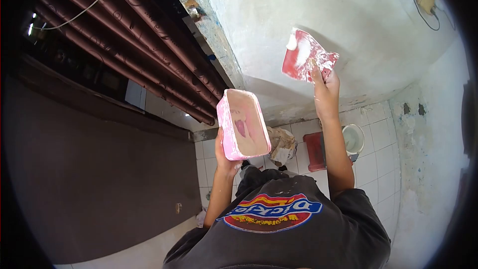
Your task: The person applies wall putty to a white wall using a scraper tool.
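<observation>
My left hand [225, 161] is wrapped round the side and lower end of a pink plastic tub [230, 137], tilted so its inside shows. Pale filler coats the tub's walls, with a bare purplish patch at the bottom. In my right hand [327, 92] is a red putty scraper [294, 65], gripped by its narrow end, thumb on its face. White paste lies smeared over the scraper, with a thick lump at its upper left edge. Behind the scraper is the whitish plastered wall [259, 25], on which its shadow falls.
A brown curtain [164, 45] hangs at the left, above a large dark panel [114, 179]. On the tiled floor are a crumpled sack [283, 144], a red container [313, 150] and a pale bucket [354, 139]. A cable and socket box [426, 0] are at the upper right.
</observation>
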`<state>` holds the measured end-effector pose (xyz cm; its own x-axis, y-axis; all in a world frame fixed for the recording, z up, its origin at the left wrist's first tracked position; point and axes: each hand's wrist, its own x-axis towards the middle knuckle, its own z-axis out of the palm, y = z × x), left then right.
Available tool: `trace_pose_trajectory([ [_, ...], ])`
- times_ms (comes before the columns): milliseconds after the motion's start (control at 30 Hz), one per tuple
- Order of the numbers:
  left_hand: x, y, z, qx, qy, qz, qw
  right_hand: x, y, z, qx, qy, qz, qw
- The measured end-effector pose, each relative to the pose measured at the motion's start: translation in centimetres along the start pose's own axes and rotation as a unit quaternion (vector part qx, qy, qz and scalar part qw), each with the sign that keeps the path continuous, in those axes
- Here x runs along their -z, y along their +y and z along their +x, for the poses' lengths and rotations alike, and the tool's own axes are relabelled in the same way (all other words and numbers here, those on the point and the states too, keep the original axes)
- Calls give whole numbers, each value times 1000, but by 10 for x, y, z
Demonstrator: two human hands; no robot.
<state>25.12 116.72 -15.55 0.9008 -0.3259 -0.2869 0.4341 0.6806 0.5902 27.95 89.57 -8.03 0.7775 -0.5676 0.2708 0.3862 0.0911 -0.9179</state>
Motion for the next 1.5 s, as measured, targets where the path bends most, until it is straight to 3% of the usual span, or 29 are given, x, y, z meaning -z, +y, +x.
trace_pose_trajectory([
  [33,1,4,-1,-1,3,2,1000,-7,-3,2,40,1,-87,995],
  [67,4,8,-1,2,-1,-6,1000,-22,-3,2,93,26,-89,991],
  [333,28,59,-9,7,-29,34,999,-66,4,0,149,113,-162,969],
  [400,38,75,-6,16,-27,39,999,-78,17,5,204,159,-223,940],
  [533,55,101,-1,32,-30,43,998,-107,27,1,193,213,-325,901],
  [600,62,110,5,39,-23,57,997,-124,28,1,272,241,-393,845],
  [700,74,120,12,62,-26,74,995,-140,31,1,294,261,-404,826],
  [833,77,128,19,88,-36,93,991,-178,35,-17,292,248,-394,835],
  [933,82,127,26,93,-43,117,988,-186,48,-33,327,230,-423,813],
  [1000,74,125,30,112,-48,108,987,-178,45,-42,204,206,-258,921],
  [1033,71,123,30,116,-51,110,986,-169,37,-43,204,210,-260,920],
  [1100,63,118,31,102,-53,112,987,-139,15,-37,22,233,-173,957],
  [1133,62,115,33,104,-55,109,987,-127,14,-25,24,234,-176,956],
  [1200,64,110,34,107,-76,98,986,-109,17,-5,158,272,-308,898],
  [1233,62,108,32,106,-76,99,987,-113,20,-2,157,272,-307,899],
  [1300,56,103,30,110,-68,84,988,-136,23,8,294,254,-439,810],
  [1367,44,102,27,106,-68,84,988,-156,26,-7,289,239,-435,819],
  [1467,46,99,30,112,-71,90,987,-167,36,-28,303,192,-359,861],
  [1500,49,98,33,117,-78,93,986,-162,39,-32,268,175,-312,894],
])
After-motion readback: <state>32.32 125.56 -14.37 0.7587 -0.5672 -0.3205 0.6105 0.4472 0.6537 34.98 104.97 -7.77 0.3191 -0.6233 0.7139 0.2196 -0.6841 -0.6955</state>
